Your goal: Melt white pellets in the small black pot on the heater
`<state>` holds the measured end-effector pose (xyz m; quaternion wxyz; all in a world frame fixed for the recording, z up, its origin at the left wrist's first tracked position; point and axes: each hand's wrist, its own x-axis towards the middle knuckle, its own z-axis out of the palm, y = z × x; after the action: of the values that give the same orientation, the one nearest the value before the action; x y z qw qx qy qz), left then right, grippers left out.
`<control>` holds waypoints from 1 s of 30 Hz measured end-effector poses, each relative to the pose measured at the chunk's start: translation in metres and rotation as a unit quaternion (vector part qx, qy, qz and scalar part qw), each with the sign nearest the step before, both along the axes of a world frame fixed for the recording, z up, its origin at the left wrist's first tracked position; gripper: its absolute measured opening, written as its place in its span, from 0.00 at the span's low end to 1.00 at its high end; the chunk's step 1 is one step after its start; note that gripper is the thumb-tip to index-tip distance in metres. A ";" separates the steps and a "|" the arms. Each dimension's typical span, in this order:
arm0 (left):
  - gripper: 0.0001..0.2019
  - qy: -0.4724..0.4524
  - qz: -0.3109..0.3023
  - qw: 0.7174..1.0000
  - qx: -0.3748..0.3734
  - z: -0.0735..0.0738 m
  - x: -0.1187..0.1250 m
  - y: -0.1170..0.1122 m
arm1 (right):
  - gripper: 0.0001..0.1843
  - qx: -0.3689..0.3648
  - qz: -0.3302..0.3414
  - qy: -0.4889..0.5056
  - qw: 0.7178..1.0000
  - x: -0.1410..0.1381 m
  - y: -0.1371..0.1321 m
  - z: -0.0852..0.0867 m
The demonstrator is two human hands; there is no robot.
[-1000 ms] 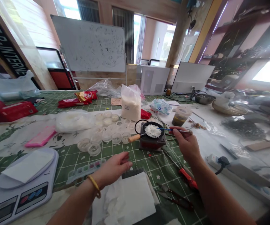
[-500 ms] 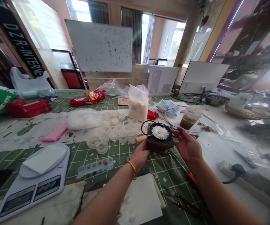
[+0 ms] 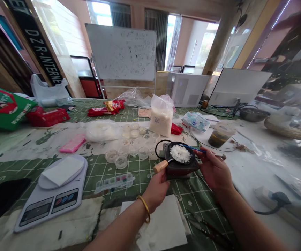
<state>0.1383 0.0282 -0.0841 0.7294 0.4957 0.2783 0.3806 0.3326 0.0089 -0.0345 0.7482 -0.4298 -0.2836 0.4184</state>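
Note:
A small black frying pan (image 3: pixel 194 158) with a wooden handle (image 3: pixel 160 166) holds a heap of white granules (image 3: pixel 180 153). It rests on a small dark electric stove (image 3: pixel 181 169). My left hand (image 3: pixel 157 188) is closed at the stove's front left corner, just under the pan handle, its fingertips partly hidden. Between the fingers of my right hand (image 3: pixel 215 170) is a thin blue stick (image 3: pixel 201 150) with a brownish end, its other end over the granules. The right hand is also close against the stove's right side.
Several clear round dishes (image 3: pixel 120 162) stand to the left. Behind is a bag of white grains (image 3: pixel 161 120). Nearby lie a kitchen scale (image 3: pixel 58 195), a pill box (image 3: pixel 115 183), white paper (image 3: pixel 163 226), scissors (image 3: pixel 208 228), a cup of dark liquid (image 3: pixel 219 136) and a power strip (image 3: pixel 266 195).
The stove and pan have shifted slightly toward me and left on the table, with both hands moving along. The view has turned a little left. The blue stick stays in my right hand.

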 end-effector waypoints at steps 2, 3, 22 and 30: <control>0.31 0.006 0.009 1.000 -0.002 -0.003 -0.004 -0.002 | 0.10 -0.001 0.006 0.004 1.000 -0.005 -0.002 -0.002; 0.31 0.010 0.015 1.000 -0.003 -0.003 -0.006 -0.003 | 0.09 -0.004 0.005 0.012 1.000 -0.008 -0.002 -0.002; 0.14 0.407 0.071 0.739 0.532 0.006 -0.089 -0.055 | 0.06 -0.070 -0.143 -0.526 0.835 -0.024 -0.028 0.016; 0.13 0.418 0.028 0.633 0.652 -0.031 -0.079 -0.051 | 0.09 0.018 -0.147 -0.622 0.769 -0.027 -0.041 0.017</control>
<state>0.0591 -0.0229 -0.1151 0.0118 0.9401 0.2463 0.2354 0.3052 -0.0320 -0.0176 0.4685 -0.6186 -0.6278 -0.0608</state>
